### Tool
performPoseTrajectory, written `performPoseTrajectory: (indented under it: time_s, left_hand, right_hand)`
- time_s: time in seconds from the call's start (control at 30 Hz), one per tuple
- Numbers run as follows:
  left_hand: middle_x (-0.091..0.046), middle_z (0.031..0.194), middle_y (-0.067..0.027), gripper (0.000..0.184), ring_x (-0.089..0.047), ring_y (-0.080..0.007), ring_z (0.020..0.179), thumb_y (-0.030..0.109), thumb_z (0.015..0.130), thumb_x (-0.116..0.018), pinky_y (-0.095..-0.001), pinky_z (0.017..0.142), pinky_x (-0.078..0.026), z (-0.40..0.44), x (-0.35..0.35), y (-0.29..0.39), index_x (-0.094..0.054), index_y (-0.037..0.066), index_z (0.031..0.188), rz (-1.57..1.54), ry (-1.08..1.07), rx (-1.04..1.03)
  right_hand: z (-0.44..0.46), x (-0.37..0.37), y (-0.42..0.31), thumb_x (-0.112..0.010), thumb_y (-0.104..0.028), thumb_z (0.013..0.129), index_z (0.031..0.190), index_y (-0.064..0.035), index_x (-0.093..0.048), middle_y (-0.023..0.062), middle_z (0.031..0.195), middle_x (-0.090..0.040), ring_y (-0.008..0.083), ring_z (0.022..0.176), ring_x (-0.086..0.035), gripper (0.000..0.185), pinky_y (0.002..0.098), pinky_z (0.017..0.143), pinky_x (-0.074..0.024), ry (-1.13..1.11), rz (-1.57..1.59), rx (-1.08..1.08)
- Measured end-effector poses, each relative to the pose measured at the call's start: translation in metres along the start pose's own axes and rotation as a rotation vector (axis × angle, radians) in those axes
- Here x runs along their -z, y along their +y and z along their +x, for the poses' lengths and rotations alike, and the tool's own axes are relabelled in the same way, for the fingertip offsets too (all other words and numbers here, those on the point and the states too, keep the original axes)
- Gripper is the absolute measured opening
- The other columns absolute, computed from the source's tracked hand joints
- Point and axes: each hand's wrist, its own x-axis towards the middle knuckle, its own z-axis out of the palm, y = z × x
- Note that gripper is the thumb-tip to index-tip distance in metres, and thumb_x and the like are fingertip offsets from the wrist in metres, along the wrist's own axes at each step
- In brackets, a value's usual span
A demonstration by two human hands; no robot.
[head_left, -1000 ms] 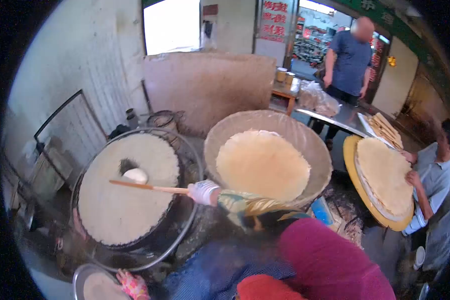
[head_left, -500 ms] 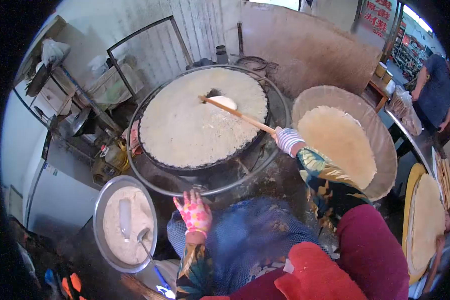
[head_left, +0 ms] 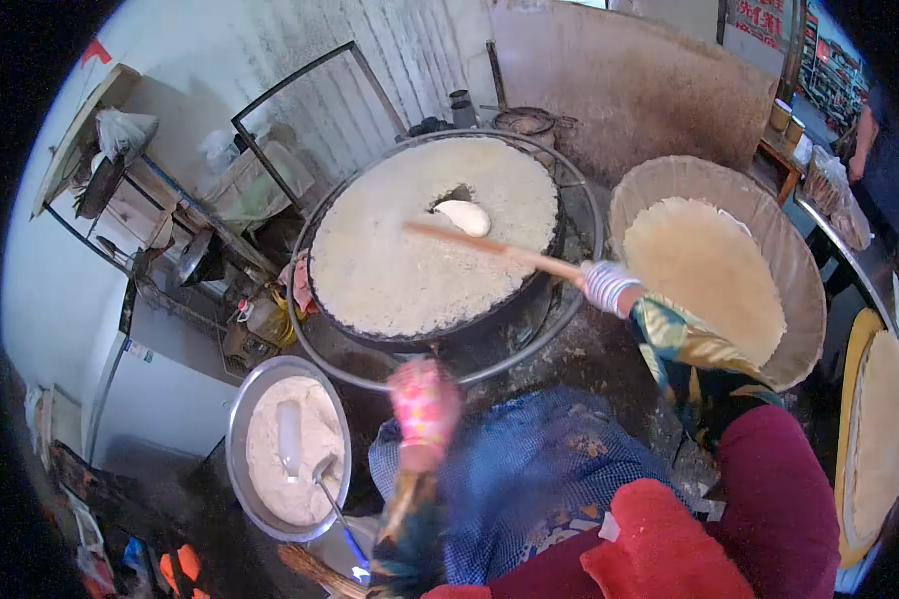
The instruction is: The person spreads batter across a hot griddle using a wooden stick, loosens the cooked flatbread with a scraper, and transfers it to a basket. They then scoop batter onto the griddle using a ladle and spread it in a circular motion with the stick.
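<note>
My right hand (head_left: pixel 609 287), in a striped glove, is closed around the handle of a wooden spreader (head_left: pixel 524 257). The spreader's far end reaches over a large round griddle (head_left: pixel 345 317) coated with a pale batter layer (head_left: pixel 390 235). A smooth white lump of batter (head_left: pixel 465 218) lies just beyond the stick, beside a dark bare patch in the layer. Near the front of the metal ring (head_left: pixel 489 371) around the griddle is my left hand (head_left: pixel 425 401) in a pink patterned glove; motion blurs its fingers. Whether it touches the ring I cannot tell.
Left of my legs stands a metal bowl (head_left: pixel 238 439) of batter, with a ladle (head_left: pixel 335 499) and a clear container (head_left: pixel 289 439) in it. A lined basket (head_left: pixel 804 299) holds flat round pancakes (head_left: pixel 704 270). More lie on a yellow tray (head_left: pixel 851 399). Another person (head_left: pixel 884 165) stands far right.
The view has turned slightly left, shifting things rightward. My left hand's spread fingers have become a blur near the ring. The spreader's tip now lies on the near side of the white lump.
</note>
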Motion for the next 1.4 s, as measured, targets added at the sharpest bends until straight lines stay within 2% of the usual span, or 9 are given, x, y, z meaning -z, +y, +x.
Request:
performPoseTrajectory:
  time_s: [0.13, 0.23, 0.57, 0.8, 0.97, 1.1, 1.17, 1.23, 1.4]
  left_hand:
    - [-0.053, 0.119, -0.0189, 0.045, -0.046, -0.0354, 0.116, 0.029, 0.083, -0.053, -0.0537, 0.105, -0.023, 0.005, -0.056, 0.071, -0.050, 0.004, 0.120, 0.003, -0.016, -0.270]
    - [-0.056, 0.103, -0.0155, 0.036, -0.052, -0.0344, 0.103, 0.028, 0.078, -0.058, -0.0536, 0.101, -0.027, 0.016, -0.065, 0.068, -0.054, 0.006, 0.106, -0.008, -0.190, -0.093]
    - [-0.063, 0.076, -0.0090, 0.023, -0.058, -0.0309, 0.082, 0.030, 0.064, -0.068, -0.0460, 0.084, -0.038, 0.017, -0.063, -0.047, -0.066, 0.012, 0.077, 0.151, -0.064, -0.029]
    - [-0.064, 0.079, -0.0101, 0.016, -0.057, -0.0290, 0.093, 0.018, 0.068, -0.057, -0.0452, 0.104, -0.028, 0.039, -0.054, -0.143, -0.071, 0.014, 0.075, 0.521, -0.293, -0.012]
    - [-0.064, 0.085, -0.0076, 0.018, -0.056, -0.0269, 0.097, 0.019, 0.071, -0.057, -0.0459, 0.106, -0.024, 0.058, -0.038, -0.190, -0.071, 0.015, 0.079, 0.634, -0.357, -0.018]
    - [-0.064, 0.087, -0.0095, 0.020, -0.057, -0.0257, 0.095, 0.016, 0.073, -0.053, -0.0462, 0.106, -0.026, 0.071, -0.060, -0.251, -0.071, 0.013, 0.083, 0.685, -0.359, -0.039]
    - [-0.064, 0.087, -0.0087, 0.022, -0.058, -0.0244, 0.095, 0.012, 0.075, -0.051, -0.0451, 0.105, -0.028, 0.074, -0.114, -0.310, -0.071, 0.013, 0.083, 0.526, -0.031, 0.134]
    - [-0.064, 0.086, -0.0083, 0.021, -0.058, -0.0243, 0.095, 0.008, 0.075, -0.049, -0.0445, 0.104, -0.030, 0.082, -0.066, -0.277, -0.070, 0.012, 0.080, 0.731, -0.159, -0.069]
    - [-0.064, 0.083, -0.0086, 0.019, -0.058, -0.0254, 0.095, 0.009, 0.073, -0.050, -0.0456, 0.105, -0.029, 0.087, -0.053, -0.272, -0.069, 0.012, 0.078, 0.738, -0.226, -0.119]
  right_hand:
    - [0.013, 0.007, 0.002, -0.047, -0.034, 0.090, 0.095, -0.0055, -0.061, 0.0170, 0.084, -0.066, 0.0331, 0.079, -0.064, 0.033, 0.0438, 0.069, -0.0502, 0.084, 0.060, -0.092]
    - [-0.005, 0.015, -0.006, -0.048, -0.035, 0.089, 0.094, -0.0062, -0.060, 0.0182, 0.080, -0.065, 0.0345, 0.077, -0.064, 0.032, 0.0448, 0.067, -0.0498, 0.066, 0.082, 0.031]
    - [0.012, 0.014, 0.051, -0.048, -0.036, 0.089, 0.093, -0.0047, -0.058, 0.0174, 0.075, -0.064, 0.0364, 0.071, -0.061, 0.033, 0.0460, 0.061, -0.0477, 0.068, 0.078, -0.051]
    - [0.019, 0.005, 0.111, -0.049, -0.037, 0.088, 0.096, -0.0072, -0.056, 0.0179, 0.076, -0.063, 0.0356, 0.073, -0.063, 0.031, 0.0453, 0.063, -0.0490, -0.025, -0.138, -0.030]
    - [0.052, 0.021, 0.048, -0.043, -0.033, 0.091, 0.099, -0.0094, -0.061, 0.0184, 0.077, -0.064, 0.0362, 0.073, -0.063, 0.031, 0.0455, 0.064, -0.0503, -0.152, -0.110, 0.124]
    - [0.017, -0.007, -0.038, -0.050, -0.047, 0.086, 0.100, -0.0041, -0.059, 0.0209, 0.073, -0.062, 0.0344, 0.067, -0.063, 0.047, 0.0399, 0.059, -0.0499, -0.264, 0.579, 0.182]
    - [-0.033, 0.011, -0.080, -0.061, -0.029, 0.082, 0.114, -0.0057, -0.055, 0.0064, 0.078, -0.062, 0.0150, 0.058, -0.057, 0.040, 0.0302, 0.053, -0.0484, -0.257, 1.091, 0.089]
    - [-0.072, 0.032, -0.099, -0.060, -0.020, 0.082, 0.132, -0.0115, -0.043, 0.0015, 0.070, -0.056, 0.0079, 0.051, -0.048, 0.054, 0.0227, 0.042, -0.0386, -0.395, 1.398, -0.075]
    - [-0.116, -0.008, -0.095, -0.056, -0.018, 0.086, 0.137, -0.0133, -0.040, -0.0015, 0.064, -0.051, 0.0067, 0.049, -0.045, 0.054, 0.0229, 0.042, -0.0363, -0.134, 1.766, -0.483]
